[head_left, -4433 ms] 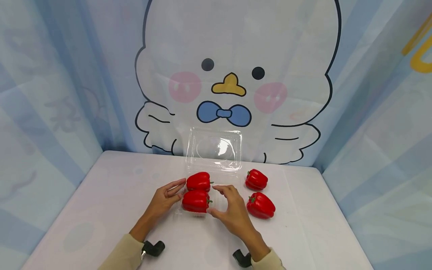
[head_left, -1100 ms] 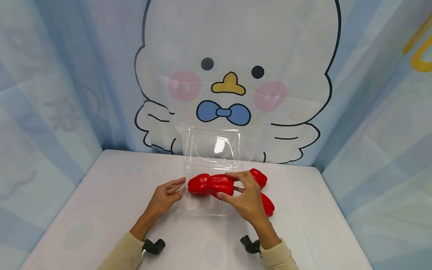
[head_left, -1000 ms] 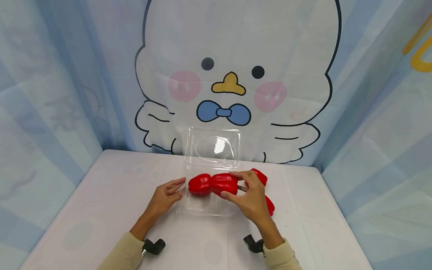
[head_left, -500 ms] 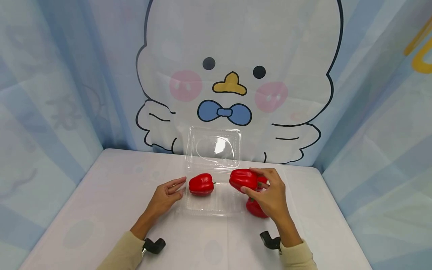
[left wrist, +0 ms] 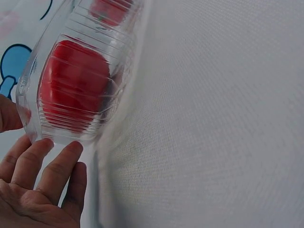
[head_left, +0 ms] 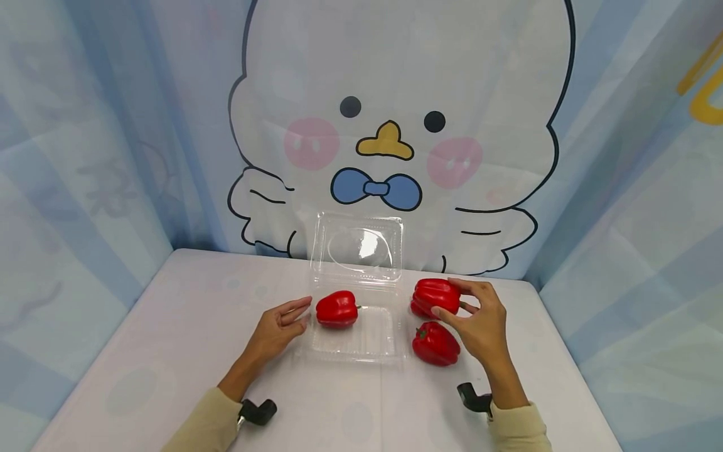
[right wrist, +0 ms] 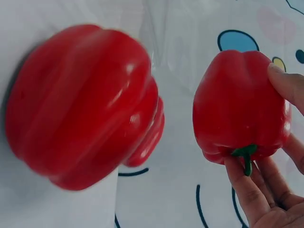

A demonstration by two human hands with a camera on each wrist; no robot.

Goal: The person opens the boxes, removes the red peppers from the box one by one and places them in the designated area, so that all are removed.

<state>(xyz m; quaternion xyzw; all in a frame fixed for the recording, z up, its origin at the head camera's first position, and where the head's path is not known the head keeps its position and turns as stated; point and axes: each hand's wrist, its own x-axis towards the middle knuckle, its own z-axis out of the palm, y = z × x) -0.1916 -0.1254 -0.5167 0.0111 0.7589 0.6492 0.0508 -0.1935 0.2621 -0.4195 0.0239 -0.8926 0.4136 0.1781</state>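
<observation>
My right hand (head_left: 481, 320) holds a red bell pepper (head_left: 437, 294) between thumb and fingers, raised over the right side of the table; its green stem shows in the right wrist view. Behind it, mostly hidden, is a second red pepper (right wrist: 151, 145). Nearer me lies a third red pepper (head_left: 436, 344). To the left stands a clear plastic container (head_left: 375, 329) with its lid (head_left: 361, 245) raised, one red pepper (head_left: 337, 309) inside at the left. My left hand (head_left: 273, 329) pinches the container's left edge between thumb and fingertips (left wrist: 43, 144).
A pale cloth covers the table (head_left: 361, 408). Close behind the lid hangs a curtain (head_left: 390, 75) printed with a white cartoon bird, and curtains flank both sides.
My right hand has taken a pepper from the container's front left, lifted it and carried it right, over the loose peppers. The container's other pepper has shifted slightly; my left hand has stayed put.
</observation>
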